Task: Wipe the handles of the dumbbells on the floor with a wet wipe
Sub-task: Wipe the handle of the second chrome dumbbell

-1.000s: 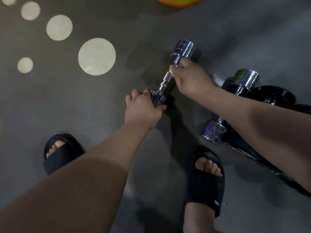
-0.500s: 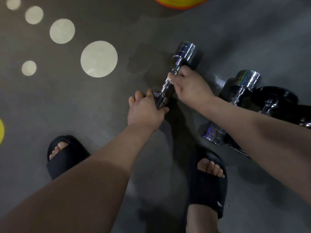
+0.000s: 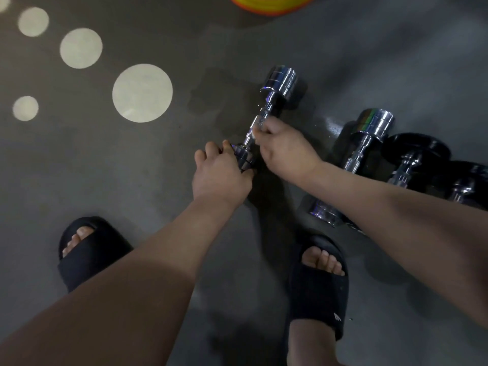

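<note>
Gym floor, chrome dumbbells (image 3: 367, 143), black dumbbells (image 3: 417, 159), grey spotted flooring (image 3: 105, 159)

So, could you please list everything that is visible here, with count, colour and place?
held dumbbell: 1, chrome, centre
second dumbbell: 1, chrome, right of it
black dumbbells: 2, black heads, far right
wipe: 1, white, scrap showing at the held handle
circles: 5, pale, floor upper left
disc: 1, orange-yellow, top edge, cut off
floor: 1, grey
slides: 2, black, worn, bottom
left hand: 1, grips the held dumbbell's near head
right hand: 1, holds the wipe round the handle
</note>
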Tool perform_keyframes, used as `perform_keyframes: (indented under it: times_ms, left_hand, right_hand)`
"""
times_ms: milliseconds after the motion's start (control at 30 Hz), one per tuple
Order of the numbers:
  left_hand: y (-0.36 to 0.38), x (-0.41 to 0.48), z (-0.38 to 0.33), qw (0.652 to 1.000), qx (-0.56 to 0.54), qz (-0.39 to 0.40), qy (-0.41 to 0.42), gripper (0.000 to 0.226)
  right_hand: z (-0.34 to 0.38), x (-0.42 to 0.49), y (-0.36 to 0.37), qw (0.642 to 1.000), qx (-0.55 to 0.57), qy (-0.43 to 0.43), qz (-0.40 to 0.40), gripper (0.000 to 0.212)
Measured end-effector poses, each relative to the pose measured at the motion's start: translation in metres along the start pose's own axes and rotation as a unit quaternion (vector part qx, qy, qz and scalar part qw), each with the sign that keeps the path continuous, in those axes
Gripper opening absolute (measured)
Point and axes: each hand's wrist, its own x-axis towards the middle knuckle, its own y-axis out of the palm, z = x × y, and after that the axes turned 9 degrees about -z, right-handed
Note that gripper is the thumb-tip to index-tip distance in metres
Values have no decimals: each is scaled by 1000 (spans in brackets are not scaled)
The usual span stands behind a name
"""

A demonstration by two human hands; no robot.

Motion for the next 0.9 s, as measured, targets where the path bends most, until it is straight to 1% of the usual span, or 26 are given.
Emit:
perform_keyframes:
  times_ms: [67,100,133,167,200,233,300,333,367,433,500,633,733,800,867,900]
  left_hand:
    - [0,0,1,1000,2,5,4,85]
    - [0,0,2,1000,5,5,10,86]
    - [0,0,3,1000,10,5,16,84]
    - [-1,0,4,1000,15,7,20,81]
    - [-1,1,5,999,18,10,24,79]
    - [-1,2,5,999,21,13,28,76]
    - [-4,3,6,999,24,15,34,72]
    - [-4,4,6,999,25,16,36,71]
    - [-5,4,6,999,26,17,37,70]
    - [-6,4,6,999,27,20,37,71]
    - [-5,2,6,998,34,16,46,75]
    - [-6,-2,5,998,26,9,52,75]
    - [-7,-5,5,998,23,13,65,75]
    - [-7,-6,5,997,30,16,75,76]
    - [-7,-6,5,996,35,17,80,76]
    - [-7,-6,5,996,36,17,83,76]
  right_hand:
    - [4,-5,1,998,32,-47,14,32]
    - [4,-4,0,997,48,-53,13,30]
    - [2,-1,-2,996,73,-44,4,30]
    - [1,3,-5,994,107,-15,-2,29]
    - [-1,8,-7,989,146,33,-15,25]
    - [-3,13,-9,977,183,99,-32,20]
    - [-4,21,-11,931,258,253,-48,19]
    - [-5,22,-10,910,279,304,-45,19]
    - [-4,22,-9,905,273,325,-37,19]
    - [-4,18,-9,912,237,333,-31,15]
    - [-2,16,-10,925,199,322,-38,10]
    - [2,16,-11,949,130,285,-43,15]
    - [-2,14,-10,949,143,277,-44,21]
    - [-4,14,-7,937,183,288,-70,21]
    - [-3,12,-4,927,208,298,-93,18]
    - [-1,10,-4,928,209,293,-93,17]
